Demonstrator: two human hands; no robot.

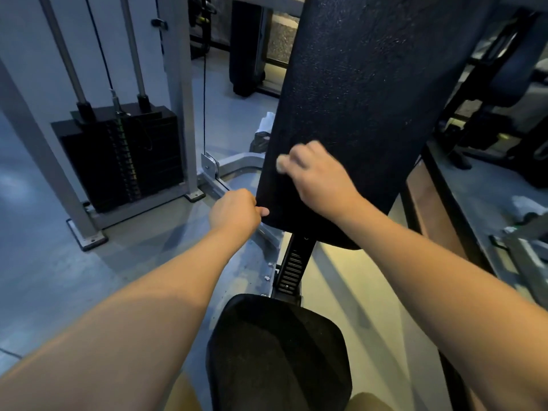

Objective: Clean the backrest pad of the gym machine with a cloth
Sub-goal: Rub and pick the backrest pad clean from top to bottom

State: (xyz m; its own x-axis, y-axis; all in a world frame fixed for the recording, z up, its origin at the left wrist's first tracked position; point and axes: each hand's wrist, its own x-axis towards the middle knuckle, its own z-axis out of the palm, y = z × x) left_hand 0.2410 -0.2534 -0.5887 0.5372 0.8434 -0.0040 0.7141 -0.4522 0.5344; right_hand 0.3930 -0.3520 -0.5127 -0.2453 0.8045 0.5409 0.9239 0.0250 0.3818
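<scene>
The tall black backrest pad of the gym machine stands upright in front of me, its textured face toward me. My right hand is on the pad's lower part, fingers curled round a small pale cloth that peeks out at the left of the knuckles and lies against the pad. My left hand grips the pad's lower left edge, thumb on the front face. Most of the cloth is hidden inside my right hand.
A black seat pad sits below the backrest on a ridged adjustment post. A weight stack with guide rods and a cable stands at left. A dark bag with something white lies on the floor behind. More machines stand at right.
</scene>
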